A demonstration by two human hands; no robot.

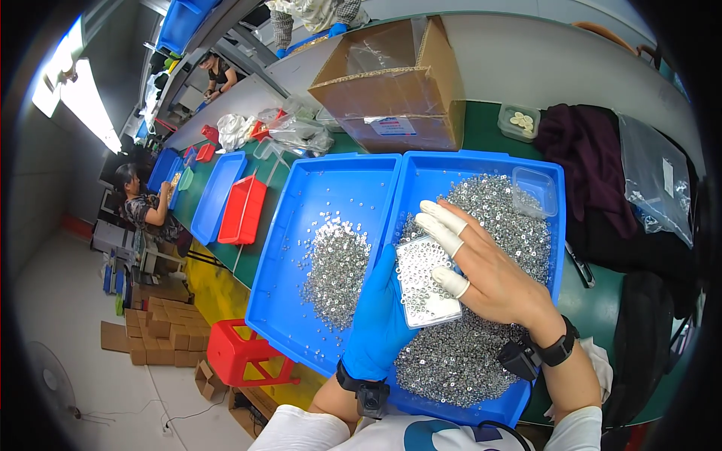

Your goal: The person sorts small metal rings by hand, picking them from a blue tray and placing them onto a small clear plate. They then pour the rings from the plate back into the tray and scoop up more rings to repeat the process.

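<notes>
Gripping a clear, shallow case (421, 284) in the blue-gloved left hand (377, 323), cupping its left side, with fingers largely hidden beneath; holding it roughly face-up, apparently to keep the small silvery rings (423, 264) inside from spilling. Spreading the right hand (489, 274) half-open over the case's right side, wearing white finger cots (450, 283), probably for clean fingertip contact; reaching inward, back of the hand upward. Not being able to tell whether pressing on the rings or only on the rim. Noting, directly below both hands, a heap of metal pieces (451, 368) in the right blue tray (421, 184), presumably catching anything dropped. Finding a smaller pile (338, 270) in the left blue tray (301, 195), left of the left hand. Observing a clear container (534, 192) beyond the right hand, a red bin (242, 210) well left of the left hand, and, farther ahead of both hands, a cardboard box (406, 98) on the green tabletop (481, 124).
</notes>
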